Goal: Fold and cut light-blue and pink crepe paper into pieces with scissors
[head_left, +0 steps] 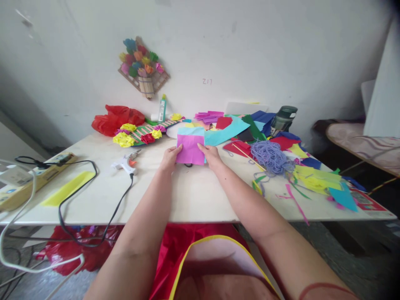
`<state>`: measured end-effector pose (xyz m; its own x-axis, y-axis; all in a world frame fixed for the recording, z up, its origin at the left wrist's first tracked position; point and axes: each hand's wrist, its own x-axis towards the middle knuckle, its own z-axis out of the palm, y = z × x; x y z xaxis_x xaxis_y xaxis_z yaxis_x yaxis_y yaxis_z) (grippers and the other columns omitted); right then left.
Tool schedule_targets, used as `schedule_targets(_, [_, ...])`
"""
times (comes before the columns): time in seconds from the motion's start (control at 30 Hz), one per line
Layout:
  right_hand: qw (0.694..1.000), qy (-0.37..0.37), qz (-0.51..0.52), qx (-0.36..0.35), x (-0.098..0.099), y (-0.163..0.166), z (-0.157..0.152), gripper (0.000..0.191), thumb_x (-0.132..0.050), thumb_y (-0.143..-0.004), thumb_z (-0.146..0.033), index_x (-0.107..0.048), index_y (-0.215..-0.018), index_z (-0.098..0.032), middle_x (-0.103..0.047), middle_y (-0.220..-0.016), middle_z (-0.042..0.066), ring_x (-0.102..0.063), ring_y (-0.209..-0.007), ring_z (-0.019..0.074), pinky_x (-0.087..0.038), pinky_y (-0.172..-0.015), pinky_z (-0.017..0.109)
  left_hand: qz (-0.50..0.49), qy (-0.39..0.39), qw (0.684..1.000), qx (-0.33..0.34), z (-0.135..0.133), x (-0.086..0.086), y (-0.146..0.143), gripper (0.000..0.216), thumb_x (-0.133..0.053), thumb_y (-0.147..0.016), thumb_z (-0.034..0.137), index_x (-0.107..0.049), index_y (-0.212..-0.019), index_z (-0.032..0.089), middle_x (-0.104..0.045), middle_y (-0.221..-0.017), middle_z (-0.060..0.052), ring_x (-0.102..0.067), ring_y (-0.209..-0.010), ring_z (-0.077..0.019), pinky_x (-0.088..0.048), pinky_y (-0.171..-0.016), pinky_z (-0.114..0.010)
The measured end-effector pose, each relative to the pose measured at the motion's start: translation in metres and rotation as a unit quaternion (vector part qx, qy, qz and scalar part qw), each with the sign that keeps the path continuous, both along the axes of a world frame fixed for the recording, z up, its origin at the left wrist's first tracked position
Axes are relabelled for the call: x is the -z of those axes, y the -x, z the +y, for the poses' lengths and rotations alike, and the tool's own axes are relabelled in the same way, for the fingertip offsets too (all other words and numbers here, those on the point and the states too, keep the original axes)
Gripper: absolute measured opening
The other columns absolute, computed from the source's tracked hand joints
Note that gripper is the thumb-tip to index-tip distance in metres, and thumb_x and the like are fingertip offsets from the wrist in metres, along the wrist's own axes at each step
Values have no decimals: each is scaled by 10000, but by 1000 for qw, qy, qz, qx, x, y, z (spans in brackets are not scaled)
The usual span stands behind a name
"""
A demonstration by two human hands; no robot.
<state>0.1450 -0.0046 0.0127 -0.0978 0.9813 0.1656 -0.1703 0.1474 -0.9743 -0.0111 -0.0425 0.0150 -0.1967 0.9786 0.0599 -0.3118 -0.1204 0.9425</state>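
A purple sheet of paper (190, 150) with light blue paper (191, 131) showing behind its top edge is held up over the middle of the table. My left hand (171, 157) pinches the left side, thumb on the front. At the right side, my right hand (211, 156) grips the same sheets with its thumb in front; the fingers of both hands are mostly hidden behind. Close by on the left lies a white glue gun (126, 163) with its black cord. Behind the sheets spread several coloured papers, among them a large light blue piece (229, 132).
Tangled lilac yarn (271, 157), a dark bottle (283, 121) and paper scraps (318, 178) cover the right side. A decorated board with paper flowers (146, 135), a red bag (117, 118) and a glue bottle (162, 109) stand at the back left. A power strip (59, 163) lies far left.
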Motion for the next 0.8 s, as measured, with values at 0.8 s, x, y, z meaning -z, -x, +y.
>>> schedule_targets(0.8, [1000, 14, 12, -8, 0, -2, 1, 374, -660, -564, -538, -564, -575, -176, -500, -465, -27, -508, -551, 132, -394, -521, 244, 186, -18, 982, -41, -2, -3, 1, 383, -617, -667, 524, -512, -592, 163, -475, -395, 28, -408, -291, -86, -283, -306, -206])
